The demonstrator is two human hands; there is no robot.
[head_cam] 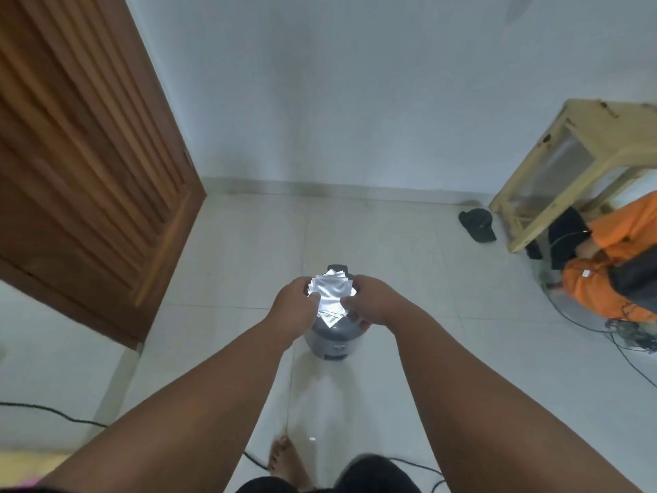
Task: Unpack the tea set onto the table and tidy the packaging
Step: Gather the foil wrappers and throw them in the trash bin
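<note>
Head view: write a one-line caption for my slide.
Both hands, left hand and right hand, hold shiny silver foil packets above a grey cylindrical bin on the white tiled floor.

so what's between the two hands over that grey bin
A bunch of shiny silver foil packets, pinched between the left hand and right hand, directly above the grey bin in the head view.

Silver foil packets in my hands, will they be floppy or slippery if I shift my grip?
The silver foil packets look thin and flat, so probably light and bendy. Their glossy, glaring surface suggests they may slide against each other. They sit fanned between the left hand and right hand, so a loose hold could let some slip out.
</note>
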